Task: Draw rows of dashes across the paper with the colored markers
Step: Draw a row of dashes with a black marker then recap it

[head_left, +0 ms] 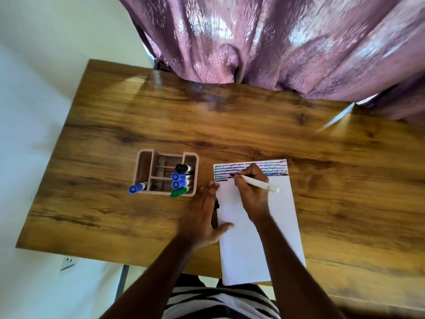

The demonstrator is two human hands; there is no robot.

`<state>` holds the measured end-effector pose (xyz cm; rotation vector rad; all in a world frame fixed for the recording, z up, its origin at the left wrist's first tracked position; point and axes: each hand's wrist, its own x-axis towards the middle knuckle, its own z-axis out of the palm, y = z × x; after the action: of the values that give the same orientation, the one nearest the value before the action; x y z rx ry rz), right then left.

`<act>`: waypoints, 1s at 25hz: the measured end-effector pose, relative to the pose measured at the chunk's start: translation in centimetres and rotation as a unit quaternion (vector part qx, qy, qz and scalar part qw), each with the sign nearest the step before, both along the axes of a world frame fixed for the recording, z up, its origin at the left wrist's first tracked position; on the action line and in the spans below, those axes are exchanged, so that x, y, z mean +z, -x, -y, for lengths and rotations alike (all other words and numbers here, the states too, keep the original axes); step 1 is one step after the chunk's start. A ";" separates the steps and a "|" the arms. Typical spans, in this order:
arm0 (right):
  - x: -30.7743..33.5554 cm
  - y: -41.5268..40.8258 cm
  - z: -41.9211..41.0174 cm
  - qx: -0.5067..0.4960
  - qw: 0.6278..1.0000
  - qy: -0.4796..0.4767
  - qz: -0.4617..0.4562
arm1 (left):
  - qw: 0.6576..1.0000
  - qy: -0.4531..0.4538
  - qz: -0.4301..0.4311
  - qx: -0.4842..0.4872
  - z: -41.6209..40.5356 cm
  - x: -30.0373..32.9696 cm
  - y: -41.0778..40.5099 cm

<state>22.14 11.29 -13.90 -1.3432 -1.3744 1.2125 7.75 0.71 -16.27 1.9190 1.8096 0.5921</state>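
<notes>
Only a band of dashes [250, 170] done at paper [257, 238]'s twelve o'clock edge, right hand [251, 187] pinching marker [259, 184] mid-row, left hand [202, 217] flat, most rows left.

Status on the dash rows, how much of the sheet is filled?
Done: several rows of green, blue and dark dashes fill the top strip of the white paper sheet. In hand: the right hand holds a white-barrelled marker, tip at the lowest row, while the left hand lies flat along the sheet's left edge. Left: everything below, most of the page, is blank.
</notes>
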 end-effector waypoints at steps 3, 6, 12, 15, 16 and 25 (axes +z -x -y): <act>3.6 -1.3 0.8 0.068 0.995 0.034 -0.070 | 0.995 -0.002 0.102 -0.003 0.3 1.8 0.3; 7.4 -2.6 2.9 0.101 0.985 0.049 -0.135 | 0.972 0.009 0.234 0.029 1.3 5.2 0.1; 11.3 -4.0 5.7 0.119 0.962 0.092 -0.227 | 0.910 0.052 0.402 0.082 2.5 9.8 0.1; 12.2 -3.7 6.3 0.122 0.969 0.078 -0.199 | 0.914 0.045 0.394 0.085 2.9 10.9 0.4; 12.4 -3.5 6.4 0.125 0.970 0.078 -0.196 | 0.920 0.040 0.381 0.080 3.0 11.1 0.4; 12.7 -2.8 7.0 0.183 0.969 0.081 -0.147 | 0.948 0.000 0.316 0.019 3.3 13.3 0.5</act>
<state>24.91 4.32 -1.20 -0.9865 -1.3642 1.7266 7.25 -2.57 -3.02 1.4534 1.4224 1.0735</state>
